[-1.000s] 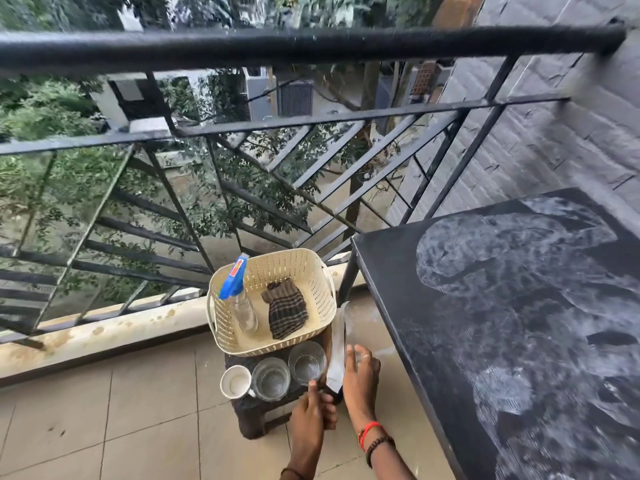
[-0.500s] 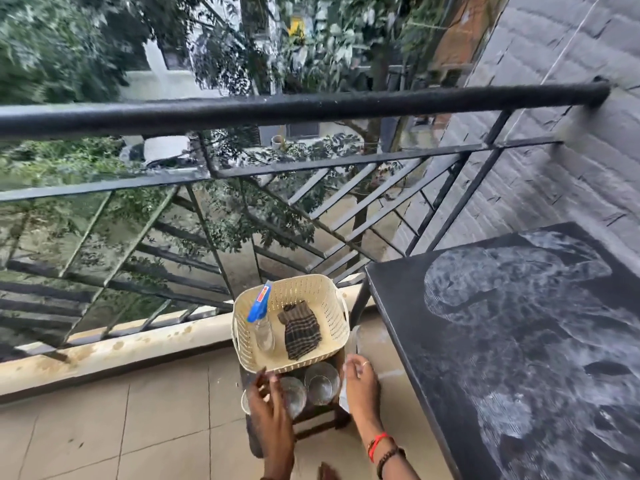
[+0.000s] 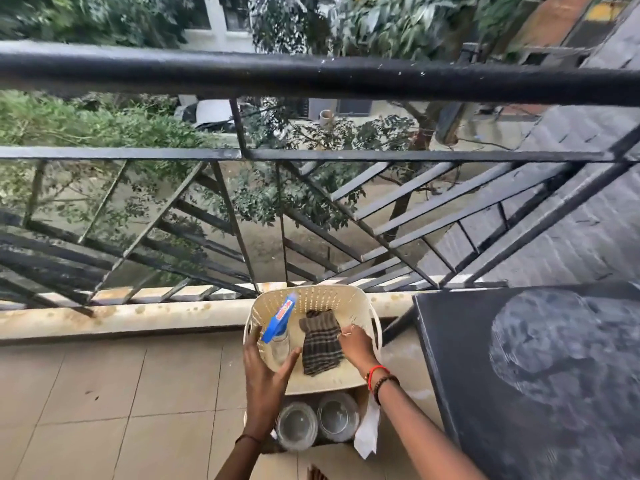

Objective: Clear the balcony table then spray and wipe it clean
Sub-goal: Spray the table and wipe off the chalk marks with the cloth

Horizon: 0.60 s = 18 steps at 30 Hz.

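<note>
Counter (image 3: 519, 393) looks cleared already, just chalky white dust smeared over the black top, so I'd call this the grab-the-supplies step. The spray bottle (image 3: 278, 327) and the checked cloth (image 3: 320, 342) both sit in the cream basket (image 3: 349, 296), down low beside the counter. The bottle leans toward the basket's left wall and the cloth lies flat next to it.

The left hand (image 3: 265, 370) is at the bottle with a wide grip, fingers on one side and thumb out on the other, nothing closed round it yet. The right hand (image 3: 355, 344) rests on the cloth's right edge; can't tell whether that grip has actually pinched the fabric.

Tips: wrap the bottle round its clear body below the blue trigger so a finger reaches it without re-gripping, and bunch the cloth rather than lifting one corner. Lift straight up, since two glasses (image 3: 296, 426) sit just in front of the basket and would probably tip easily.
</note>
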Tool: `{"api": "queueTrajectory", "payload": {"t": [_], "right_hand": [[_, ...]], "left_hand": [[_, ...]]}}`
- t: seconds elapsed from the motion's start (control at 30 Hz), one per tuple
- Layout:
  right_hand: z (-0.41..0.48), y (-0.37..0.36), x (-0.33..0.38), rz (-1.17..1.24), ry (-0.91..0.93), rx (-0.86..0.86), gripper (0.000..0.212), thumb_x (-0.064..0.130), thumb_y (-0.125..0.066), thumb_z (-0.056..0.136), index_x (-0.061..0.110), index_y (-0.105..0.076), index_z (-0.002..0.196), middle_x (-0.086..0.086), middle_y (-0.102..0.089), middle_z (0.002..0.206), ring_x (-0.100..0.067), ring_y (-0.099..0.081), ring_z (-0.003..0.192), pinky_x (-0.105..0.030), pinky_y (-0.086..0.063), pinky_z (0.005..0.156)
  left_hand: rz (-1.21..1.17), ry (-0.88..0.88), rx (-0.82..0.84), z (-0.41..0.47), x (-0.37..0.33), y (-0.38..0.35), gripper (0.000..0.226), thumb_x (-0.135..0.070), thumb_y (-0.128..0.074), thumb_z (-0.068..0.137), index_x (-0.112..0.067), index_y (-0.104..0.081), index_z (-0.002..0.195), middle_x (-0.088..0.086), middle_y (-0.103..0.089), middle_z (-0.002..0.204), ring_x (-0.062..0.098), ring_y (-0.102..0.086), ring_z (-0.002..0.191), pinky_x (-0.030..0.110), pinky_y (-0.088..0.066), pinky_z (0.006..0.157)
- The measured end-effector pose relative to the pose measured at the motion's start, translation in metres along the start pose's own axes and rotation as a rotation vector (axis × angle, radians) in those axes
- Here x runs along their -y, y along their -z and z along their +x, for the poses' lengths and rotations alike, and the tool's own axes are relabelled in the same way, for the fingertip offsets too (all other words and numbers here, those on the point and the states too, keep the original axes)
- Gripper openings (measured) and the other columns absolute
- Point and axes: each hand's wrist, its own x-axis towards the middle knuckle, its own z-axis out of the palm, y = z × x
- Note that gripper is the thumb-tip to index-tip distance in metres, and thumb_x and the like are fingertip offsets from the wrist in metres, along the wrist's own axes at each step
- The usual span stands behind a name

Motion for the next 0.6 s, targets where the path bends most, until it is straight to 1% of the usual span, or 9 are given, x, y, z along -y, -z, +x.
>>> {"api": "queueTrajectory", "payload": {"t": [0.07,0.1,0.13,0.2,0.27,0.33,0.4,0.47,0.6], "right_hand": [[0.018,-0.009,-0.003,-0.063,-0.025,0.033,0.018,0.008,-0.045,0.09,0.014,-0.052,0.075,-0.022,-0.063,0.113,-0.034,-0.058,0.107,-0.027,-0.033,0.067],[0.028,-0.015,-0.004,-0.099,-0.034,0.051,0.016,0.007,-0.045,0.09,0.012,-0.054,0.078,-0.023,-0.062,0.115,-0.035,-0.057,0.108,-0.028,-0.035,0.068],[0.038,-0.021,-0.006,-0.131,-0.046,0.067,0.011,0.008,-0.047,0.09,0.006,-0.058,0.092,-0.023,-0.06,0.118,-0.035,-0.056,0.111,-0.03,-0.04,0.073],[0.058,-0.035,-0.012,-0.168,-0.069,0.085,0.035,0.017,-0.058,0.088,-0.002,-0.052,0.118,-0.024,-0.056,0.125,-0.035,-0.053,0.116,-0.033,-0.044,0.086],[0.069,-0.043,-0.016,-0.197,-0.093,0.083,0.055,0.027,-0.068,0.083,-0.001,-0.046,0.125,-0.024,-0.052,0.129,-0.035,-0.05,0.12,-0.036,-0.043,0.092],[0.08,-0.05,-0.017,-0.235,-0.101,0.074,0.062,0.031,-0.072,0.081,0.0,-0.044,0.127,-0.024,-0.047,0.133,-0.036,-0.045,0.123,-0.038,-0.042,0.096],[0.085,-0.052,-0.017,-0.289,-0.088,0.046,0.062,0.033,-0.072,0.08,0.001,-0.045,0.126,-0.022,-0.043,0.134,-0.037,-0.043,0.124,-0.037,-0.041,0.096],[0.089,-0.055,-0.02,-0.331,-0.063,0.014,0.061,0.036,-0.073,0.079,0.002,-0.048,0.122,-0.02,-0.046,0.13,-0.036,-0.047,0.119,-0.036,-0.043,0.092],[0.098,-0.054,-0.023,-0.306,-0.053,0.053,0.066,0.037,-0.078,0.073,-0.001,-0.047,0.118,-0.019,-0.058,0.122,-0.034,-0.055,0.114,-0.035,-0.046,0.087]], "left_hand": [[-0.003,-0.033,0.022,0.007,0.002,-0.004,0.082,-0.022,-0.082,0.073,-0.022,-0.036,0.141,-0.004,-0.042,0.142,0.01,-0.038,0.135,0.031,-0.032,0.113],[-0.002,-0.037,0.022,0.013,0.006,-0.007,0.083,-0.023,-0.083,0.072,-0.028,-0.036,0.14,-0.009,-0.041,0.142,0.008,-0.038,0.135,0.028,-0.031,0.113],[-0.015,-0.048,0.025,0.016,0.009,-0.009,0.083,-0.025,-0.083,0.071,-0.035,-0.035,0.139,-0.016,-0.042,0.141,0.005,-0.038,0.134,0.025,-0.031,0.112],[-0.046,-0.057,0.029,0.022,0.014,-0.014,0.083,-0.027,-0.084,0.069,-0.046,-0.035,0.134,-0.03,-0.041,0.136,-0.002,-0.041,0.131,0.018,-0.032,0.109],[-0.044,-0.057,0.03,0.025,0.018,-0.014,0.082,-0.025,-0.085,0.069,-0.047,-0.037,0.132,-0.036,-0.041,0.133,-0.006,-0.042,0.128,0.017,-0.034,0.108],[-0.031,-0.061,0.028,0.029,0.024,-0.015,0.078,-0.026,-0.084,0.07,-0.045,-0.039,0.131,-0.034,-0.042,0.133,-0.007,-0.042,0.128,0.023,-0.035,0.109],[-0.011,-0.076,0.032,0.034,0.027,-0.014,0.073,-0.032,-0.083,0.073,-0.039,-0.043,0.134,-0.022,-0.045,0.136,0.004,-0.043,0.131,0.037,-0.037,0.111],[0.024,-0.108,0.029,0.037,0.031,-0.013,0.067,-0.042,-0.078,0.074,-0.039,-0.045,0.132,-0.017,-0.047,0.136,0.014,-0.045,0.131,0.046,-0.038,0.11],[0.041,-0.111,0.017,0.041,0.031,-0.015,0.056,-0.043,-0.073,0.076,-0.046,-0.047,0.125,-0.019,-0.05,0.13,0.016,-0.049,0.126,0.047,-0.042,0.105]]}}
